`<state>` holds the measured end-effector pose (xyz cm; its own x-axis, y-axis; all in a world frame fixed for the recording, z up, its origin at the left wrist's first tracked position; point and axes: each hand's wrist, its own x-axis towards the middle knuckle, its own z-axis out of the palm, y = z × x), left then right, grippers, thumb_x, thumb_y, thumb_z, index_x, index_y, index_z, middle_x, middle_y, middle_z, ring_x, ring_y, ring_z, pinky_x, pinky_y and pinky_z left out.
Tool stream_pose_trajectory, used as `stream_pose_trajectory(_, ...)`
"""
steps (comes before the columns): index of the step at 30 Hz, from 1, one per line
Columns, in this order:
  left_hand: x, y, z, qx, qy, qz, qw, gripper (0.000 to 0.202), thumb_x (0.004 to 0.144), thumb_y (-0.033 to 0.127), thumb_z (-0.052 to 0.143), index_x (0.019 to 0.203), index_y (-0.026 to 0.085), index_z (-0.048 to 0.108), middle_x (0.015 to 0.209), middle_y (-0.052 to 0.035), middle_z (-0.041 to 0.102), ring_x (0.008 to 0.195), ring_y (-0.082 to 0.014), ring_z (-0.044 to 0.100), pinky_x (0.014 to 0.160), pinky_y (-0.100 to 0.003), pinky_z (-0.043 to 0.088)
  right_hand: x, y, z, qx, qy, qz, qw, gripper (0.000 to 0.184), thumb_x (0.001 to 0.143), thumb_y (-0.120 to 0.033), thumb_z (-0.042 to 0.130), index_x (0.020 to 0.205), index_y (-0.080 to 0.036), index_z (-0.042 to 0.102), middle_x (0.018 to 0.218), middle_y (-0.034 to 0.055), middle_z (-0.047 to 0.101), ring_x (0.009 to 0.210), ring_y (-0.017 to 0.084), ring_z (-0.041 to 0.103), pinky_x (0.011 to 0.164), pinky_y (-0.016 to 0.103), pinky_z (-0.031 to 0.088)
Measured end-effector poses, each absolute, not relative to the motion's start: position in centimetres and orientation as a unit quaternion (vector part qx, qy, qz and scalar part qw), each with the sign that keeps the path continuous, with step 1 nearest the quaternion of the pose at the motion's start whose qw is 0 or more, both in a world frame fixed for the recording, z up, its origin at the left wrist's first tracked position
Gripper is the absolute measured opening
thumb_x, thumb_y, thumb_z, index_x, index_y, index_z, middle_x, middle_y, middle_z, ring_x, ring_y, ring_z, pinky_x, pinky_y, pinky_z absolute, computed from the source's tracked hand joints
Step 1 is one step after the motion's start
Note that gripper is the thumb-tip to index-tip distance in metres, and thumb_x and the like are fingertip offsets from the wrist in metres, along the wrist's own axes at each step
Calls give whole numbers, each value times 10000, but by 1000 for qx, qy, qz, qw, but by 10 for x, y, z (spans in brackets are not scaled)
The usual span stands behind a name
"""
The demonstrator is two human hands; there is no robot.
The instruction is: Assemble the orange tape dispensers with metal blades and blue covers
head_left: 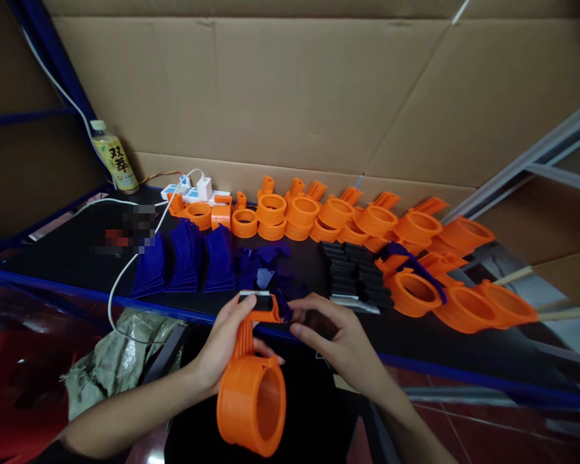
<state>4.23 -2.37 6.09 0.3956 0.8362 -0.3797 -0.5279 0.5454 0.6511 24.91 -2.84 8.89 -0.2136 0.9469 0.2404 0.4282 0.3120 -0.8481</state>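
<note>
My left hand (pixel 222 345) is wrapped round the handle of an orange tape dispenser (pixel 236 406), its ring hanging low. The thumb presses on a black piece (pixel 256 303) at the dispenser's head, where a white serrated blade edge shows. From the right, my right hand (pixel 338 332) has thumb and fingertips round a small dark blue plastic piece (pixel 284 308) at the end of the head. The fingers partly hide this piece. Just beyond both hands, loose dark blue plastic pieces (pixel 265 254) lie on the black table (pixel 96 264).
Stacked blue plates (pixel 183 258) stand at left. Rows of black parts (pixel 343 270) lie right of centre. Several orange dispensers (pixel 304 209) line the back and right side. A power strip (pixel 198 192), white cable (pixel 120 274) and drink bottle (pixel 116 158) are at left.
</note>
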Motion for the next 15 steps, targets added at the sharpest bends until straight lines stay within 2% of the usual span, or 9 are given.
stream_pose_trajectory(3, 36, -22, 61, 195, 310, 367, 855, 498, 895, 568, 634, 1214, 194, 552, 1062, -120, 757, 573, -233, 754, 496, -295, 575, 250, -30, 85, -453, -715, 311, 433, 407, 861, -312, 752, 1257, -251, 683, 1134, 78, 717, 824, 165, 676, 717, 287, 577)
stream_pose_trajectory(5, 35, -21, 60, 188, 274, 334, 882, 534, 908, 592, 597, 1250, 182, 574, 1083, -132, 757, 571, -225, 752, 493, -289, 569, 251, -29, 86, -433, -725, 327, 424, 440, 879, -295, 732, 1312, -274, 656, 1208, 79, 707, 826, 157, 685, 791, 315, 592)
stream_pose_trajectory(9, 36, -23, 59, 172, 257, 326, 893, 581, 911, 622, 569, 1294, 184, 584, 1064, -115, 759, 579, -211, 750, 494, -275, 563, 249, -28, 88, -415, -755, 317, 398, 478, 891, -317, 731, 1360, -281, 643, 1157, 62, 738, 925, 180, 703, 935, 357, 565)
stream_pose_trajectory(12, 38, -24, 60, 164, 275, 334, 886, 579, 902, 601, 604, 1316, 198, 573, 980, -80, 761, 577, -208, 749, 500, -265, 561, 246, -30, 84, -401, -780, 273, 395, 582, 883, -309, 743, 1441, -280, 580, 1249, 79, 722, 1100, 223, 676, 1041, 407, 509)
stream_pose_trajectory(15, 38, -24, 61, 173, 287, 328, 883, 589, 898, 587, 622, 1336, 198, 562, 947, -74, 758, 583, -222, 754, 496, -266, 557, 247, -30, 80, -398, -775, 252, 422, 539, 906, -299, 716, 1430, -274, 595, 1219, 83, 737, 1081, 226, 684, 1019, 404, 518)
